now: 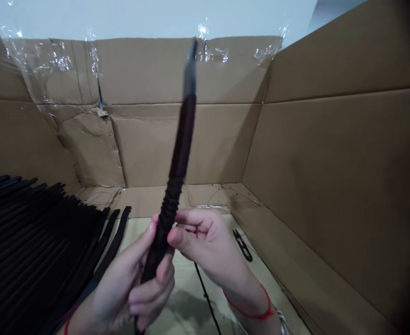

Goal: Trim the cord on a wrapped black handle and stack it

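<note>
A long, dark, slightly curved strip (182, 149) stands almost upright in front of me, with a greyish, narrow, blurred tip. Its middle part is bunched into ridges like gathered fabric. My left hand (140, 279) is closed around the lower part, thumb along its left side. From the right, my right hand (205, 244) pinches the strip just below the ridges, its curled fingers partly hidden behind the thumb. A thin dark cord (206, 298) runs down below my right hand; I cannot tell whether it joins the strip.
Many similar black strips (40, 246) lie side by side at the left. Thread snips (242, 245) rest on the pale tabletop (187, 288) to the right. Taped cardboard walls (218, 139) stand at the back and both sides, with small dark bits near the back right corner.
</note>
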Action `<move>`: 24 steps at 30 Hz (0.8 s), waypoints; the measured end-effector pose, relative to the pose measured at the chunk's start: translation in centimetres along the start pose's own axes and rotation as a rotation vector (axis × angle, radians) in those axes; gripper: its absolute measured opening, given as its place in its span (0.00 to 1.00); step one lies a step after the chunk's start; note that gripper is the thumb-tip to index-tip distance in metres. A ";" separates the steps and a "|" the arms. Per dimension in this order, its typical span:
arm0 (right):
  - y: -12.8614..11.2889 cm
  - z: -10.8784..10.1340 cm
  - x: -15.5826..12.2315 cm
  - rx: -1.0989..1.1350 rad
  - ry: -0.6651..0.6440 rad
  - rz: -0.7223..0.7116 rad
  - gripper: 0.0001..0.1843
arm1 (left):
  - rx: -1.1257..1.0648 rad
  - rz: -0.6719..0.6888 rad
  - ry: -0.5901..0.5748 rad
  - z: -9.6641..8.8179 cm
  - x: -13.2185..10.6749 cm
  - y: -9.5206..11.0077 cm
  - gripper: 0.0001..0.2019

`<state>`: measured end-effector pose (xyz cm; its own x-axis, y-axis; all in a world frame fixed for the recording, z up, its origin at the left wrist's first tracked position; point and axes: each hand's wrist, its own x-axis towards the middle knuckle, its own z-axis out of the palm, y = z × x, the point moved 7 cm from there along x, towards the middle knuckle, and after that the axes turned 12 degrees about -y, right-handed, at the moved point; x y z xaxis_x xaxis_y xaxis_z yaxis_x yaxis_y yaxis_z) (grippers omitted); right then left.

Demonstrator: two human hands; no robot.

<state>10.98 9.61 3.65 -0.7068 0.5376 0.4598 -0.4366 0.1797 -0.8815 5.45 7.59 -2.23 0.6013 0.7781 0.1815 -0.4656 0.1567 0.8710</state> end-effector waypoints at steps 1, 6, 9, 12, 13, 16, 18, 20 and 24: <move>-0.1 -0.1 0.1 -0.007 0.017 -0.019 0.17 | -0.030 -0.042 -0.069 0.5 0.1 -0.3 0.29; -1.0 -1.7 -0.6 -0.227 0.313 -0.117 0.13 | 0.504 0.286 0.385 -2.2 -0.9 2.5 0.27; -0.2 -0.7 -0.4 -0.126 0.155 -0.006 0.18 | 0.342 0.159 0.180 -1.8 0.2 0.7 0.31; -0.8 -1.1 -1.3 -0.255 0.300 -0.066 0.17 | 0.275 0.125 0.112 -1.4 0.6 0.4 0.31; -1.2 -1.4 -1.7 -0.324 0.387 -0.115 0.16 | 0.330 0.161 0.205 -1.8 0.3 1.0 0.29; -0.9 -1.0 -1.3 -0.271 0.337 -0.111 0.13 | 0.355 0.140 0.384 -2.5 -0.8 2.0 0.29; -0.1 -0.4 -0.6 -0.085 0.159 -0.012 0.13 | 0.198 -0.005 0.204 -1.4 -0.7 0.8 0.31; 0.1 -0.2 -0.4 0.011 0.092 0.058 0.14 | 0.097 -0.066 0.022 -0.1 -0.5 0.1 0.30; 0.1 -0.4 -1.1 0.014 0.210 0.077 0.10 | 0.063 0.072 0.017 0.1 0.0 0.2 0.28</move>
<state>11.91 9.41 3.02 -0.6073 0.7096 0.3572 -0.3947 0.1208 -0.9109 5.39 7.61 -1.99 0.5566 0.7963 0.2369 -0.4649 0.0622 0.8832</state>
